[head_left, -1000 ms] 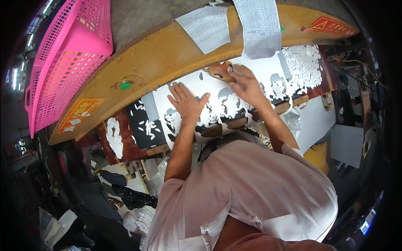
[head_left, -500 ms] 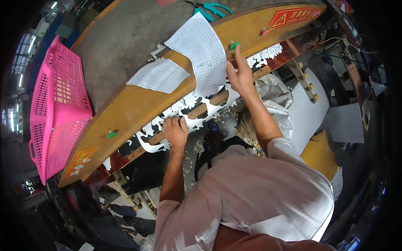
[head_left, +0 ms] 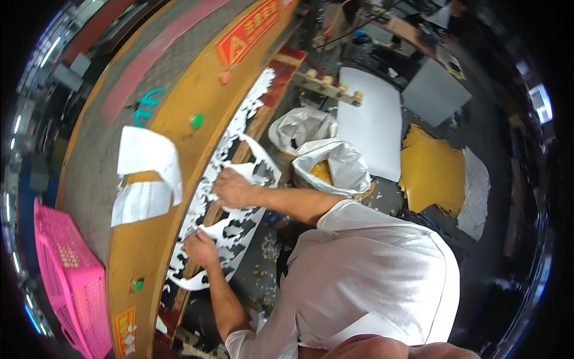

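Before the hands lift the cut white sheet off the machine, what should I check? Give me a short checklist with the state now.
1. Left hand grips the cut sheet: ok, it rests on the sheet's lower part.
2. Right hand grips the sheet: ok, fingers closed on its upper part.
3. Sheet free of the yellow machine edge: cannot tell, the far strip lies along it.
4. Sheet untorn: cannot tell, it is full of cut-outs.
5. Loose papers clear of the sheet: ok, they lie apart on the machine top.
6. Green button untouched: ok.

Yellow machine bench (head_left: 173, 197), pink basket (head_left: 66, 287), cluttered floor (head_left: 508, 239)
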A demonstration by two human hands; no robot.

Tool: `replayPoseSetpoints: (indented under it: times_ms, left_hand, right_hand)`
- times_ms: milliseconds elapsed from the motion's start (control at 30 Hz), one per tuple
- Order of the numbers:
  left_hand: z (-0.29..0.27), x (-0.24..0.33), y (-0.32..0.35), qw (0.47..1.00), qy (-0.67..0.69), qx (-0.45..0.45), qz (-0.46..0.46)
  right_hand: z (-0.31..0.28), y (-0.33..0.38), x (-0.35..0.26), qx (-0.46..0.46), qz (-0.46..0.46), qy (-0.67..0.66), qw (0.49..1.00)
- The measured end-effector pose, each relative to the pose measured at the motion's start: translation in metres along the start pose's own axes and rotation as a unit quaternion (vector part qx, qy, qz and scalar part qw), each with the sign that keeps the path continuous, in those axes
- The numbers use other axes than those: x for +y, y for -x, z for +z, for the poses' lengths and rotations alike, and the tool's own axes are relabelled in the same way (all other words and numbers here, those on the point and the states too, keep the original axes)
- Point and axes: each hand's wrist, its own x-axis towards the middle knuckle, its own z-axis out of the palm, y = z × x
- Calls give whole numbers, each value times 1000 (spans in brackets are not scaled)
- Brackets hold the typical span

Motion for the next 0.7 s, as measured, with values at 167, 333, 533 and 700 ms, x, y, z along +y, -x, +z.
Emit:
replayPoseSetpoints:
  times_ms: [167,333,533,700]
  left_hand:
    - [4,-1,5,1000,-2,-14,-15]
    - [-27,5,30,995,-29,-80,56]
    - [-87,57,34,992,122,41,-2]
    - [-77,77,16,995,100,-29,7]
  right_hand:
    - [5,1,-4,-37,19,54,998]
    - [-19,18,-10,-88,43,18,995]
    - [-74,4,-23,-38,63,-103,992]
    - [-46,-50,-72,-59,-5,-63,996]
